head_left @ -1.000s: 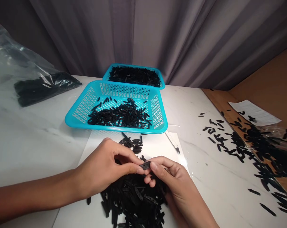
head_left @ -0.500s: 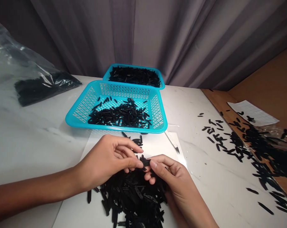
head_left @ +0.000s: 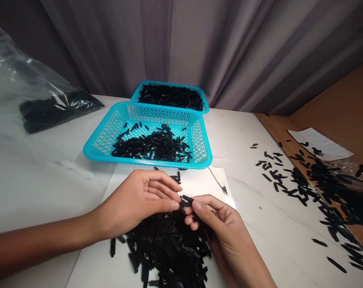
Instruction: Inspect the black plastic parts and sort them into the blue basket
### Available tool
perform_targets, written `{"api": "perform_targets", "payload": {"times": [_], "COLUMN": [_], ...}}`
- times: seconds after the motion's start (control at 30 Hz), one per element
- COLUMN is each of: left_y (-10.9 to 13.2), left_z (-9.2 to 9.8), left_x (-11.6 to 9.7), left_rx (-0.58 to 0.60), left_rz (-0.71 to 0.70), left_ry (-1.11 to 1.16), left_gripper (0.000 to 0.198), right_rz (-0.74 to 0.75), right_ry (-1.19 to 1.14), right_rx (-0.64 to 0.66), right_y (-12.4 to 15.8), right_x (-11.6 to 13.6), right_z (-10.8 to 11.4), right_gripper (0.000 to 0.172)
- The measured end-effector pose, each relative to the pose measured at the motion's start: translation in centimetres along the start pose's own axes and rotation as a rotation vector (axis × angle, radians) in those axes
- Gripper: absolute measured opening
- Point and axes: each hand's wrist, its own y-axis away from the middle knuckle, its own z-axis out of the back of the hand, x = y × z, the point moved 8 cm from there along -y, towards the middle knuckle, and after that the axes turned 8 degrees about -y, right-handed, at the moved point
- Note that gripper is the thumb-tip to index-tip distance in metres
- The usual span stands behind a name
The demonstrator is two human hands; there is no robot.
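A: Hands, what state?

B: The right hand (head_left: 219,220) is closed in a pinch, thumb and forefinger on a small black plastic piece (head_left: 186,201). The left hand (head_left: 136,204) is open, fingers loosely curved, with its fingertips (head_left: 172,188) just beside that piece. Whether they touch it, I cannot tell.

A: Where is the piece, and which way does it point?

B: Between the hands, just above the heap. Its long axis runs roughly across the view, one end toward the left hand, the other in the right hand's pinch. Exact tilt is hard to read, dark on dark.

A: How far along, going by the layout?

B: Much seems left. The bulk lies in a black heap (head_left: 166,248) on a white sheet (head_left: 91,264). The near turquoise basket (head_left: 148,114) holds only a thin spread, its floor showing around the pieces, while the far turquoise basket (head_left: 169,83) has a fuller layer.

A: Anything else on the desk (head_left: 49,168)?

B: A clear plastic bag (head_left: 55,110) of black pieces sits far left. On the right, a loose scatter of black pieces (head_left: 301,184) runs across the desk onto a brown board (head_left: 277,128).
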Motion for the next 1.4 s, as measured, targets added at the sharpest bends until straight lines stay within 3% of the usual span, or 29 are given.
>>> {"api": "perform_targets", "payload": {"times": [0.53, 1.4], "left_y": [0.26, 0.83], "left_z": [0.3, -0.33], "left_x": [-0.76, -0.28], "left_rx": [-0.047, -0.055], "left_rz": [-0.095, -0.09], "left_ry": [-0.006, 0.006], "left_gripper": [0.018, 0.023], "right_rz": [0.045, 0.01], "right_ry": [0.048, 0.145], "right_rx": [-0.006, 0.077], "right_y": [0.17, 0.1], "right_x": [0.27, -0.27], "right_z": [-0.39, -0.85], "right_gripper": [0.023, 0.028]}}
